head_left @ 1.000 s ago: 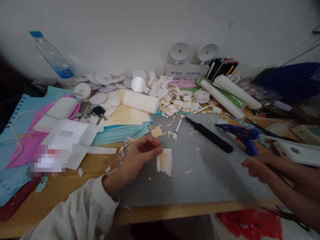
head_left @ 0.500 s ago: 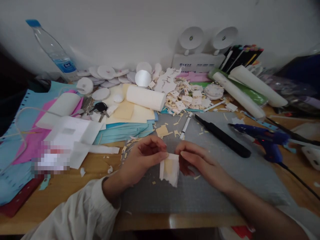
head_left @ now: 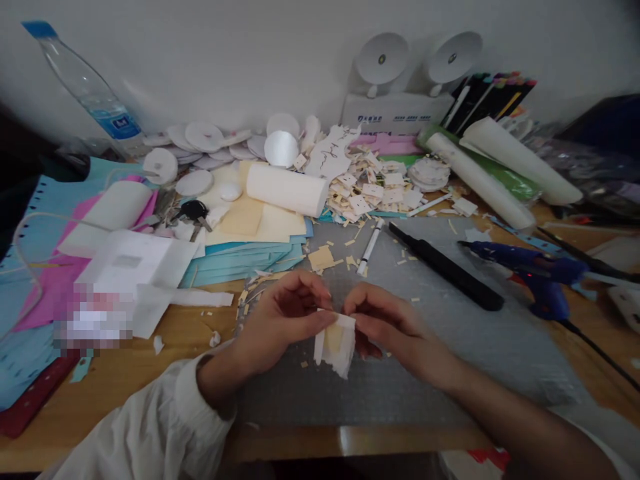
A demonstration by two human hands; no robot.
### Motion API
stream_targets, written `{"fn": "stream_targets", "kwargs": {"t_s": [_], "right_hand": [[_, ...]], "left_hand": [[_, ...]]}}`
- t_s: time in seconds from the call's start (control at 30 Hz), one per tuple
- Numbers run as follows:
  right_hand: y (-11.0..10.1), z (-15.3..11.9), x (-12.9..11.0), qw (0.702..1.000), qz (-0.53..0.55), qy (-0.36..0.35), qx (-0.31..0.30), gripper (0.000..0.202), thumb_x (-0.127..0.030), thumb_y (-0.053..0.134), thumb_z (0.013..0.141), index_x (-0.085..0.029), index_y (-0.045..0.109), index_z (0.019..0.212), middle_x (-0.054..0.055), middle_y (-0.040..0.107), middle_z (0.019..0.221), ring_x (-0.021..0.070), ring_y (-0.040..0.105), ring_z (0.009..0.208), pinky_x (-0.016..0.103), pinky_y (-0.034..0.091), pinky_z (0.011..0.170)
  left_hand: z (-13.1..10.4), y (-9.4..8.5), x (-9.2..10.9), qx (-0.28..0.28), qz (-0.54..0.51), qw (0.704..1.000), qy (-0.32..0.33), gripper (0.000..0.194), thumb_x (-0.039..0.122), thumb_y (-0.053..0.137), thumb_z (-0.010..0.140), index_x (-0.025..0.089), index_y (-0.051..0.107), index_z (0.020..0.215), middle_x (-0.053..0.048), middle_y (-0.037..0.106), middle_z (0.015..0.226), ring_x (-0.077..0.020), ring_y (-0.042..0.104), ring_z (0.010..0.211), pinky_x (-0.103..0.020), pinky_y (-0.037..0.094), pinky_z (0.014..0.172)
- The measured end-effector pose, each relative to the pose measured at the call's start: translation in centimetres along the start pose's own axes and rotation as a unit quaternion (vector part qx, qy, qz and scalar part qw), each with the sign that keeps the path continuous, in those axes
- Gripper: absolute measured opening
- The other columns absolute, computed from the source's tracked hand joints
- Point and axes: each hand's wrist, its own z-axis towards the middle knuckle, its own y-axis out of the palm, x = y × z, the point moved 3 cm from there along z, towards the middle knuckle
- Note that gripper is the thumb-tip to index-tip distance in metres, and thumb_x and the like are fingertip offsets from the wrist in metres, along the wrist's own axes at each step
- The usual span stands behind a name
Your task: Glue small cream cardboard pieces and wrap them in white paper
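White paper piece [head_left: 346, 357]: over the cutting mat [head_left: 480, 373]; likely light, soft, tearable; best pinched along its top.
Left hand [head_left: 273, 327]: fingers clamped there.
Right hand [head_left: 400, 330]: at the paper's corner; cannot tell if gripping.
Hidden: fingertips behind paper.
Glue gun [head_left: 537, 267]: mat's right edge, cord cut off.

The left hand [head_left: 280, 327] and the right hand [head_left: 395, 327] are held near each other, both with curled fingers [head_left: 299, 283] and with thumbs [head_left: 310, 325] pointing inward, while the left forearm [head_left: 167, 413] is sleeved and the right forearm [head_left: 515, 407] slants bare from the lower right.
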Motion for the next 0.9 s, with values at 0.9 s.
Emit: {"fn": "stream_targets", "kwargs": {"t_s": [0.9], "right_hand": [[-0.6,0.2,-0.4,0.985,-0.149,-0.024,0.086,0.012,-0.030,0.057,0.085,-0.021,0.054,0.078,-0.004,0.048,0.061,0.0080,0.044,0.052,0.020,0.034,0.043]], "left_hand": [[-0.2,0.3,1.0,0.005,0.227,0.973,0.040,0.007,0.022,0.065,0.079,0.016,0.061,0.079,-0.001,0.058,0.074,-0.0112,0.053,0.065,-0.021,0.042,0.058]]}}
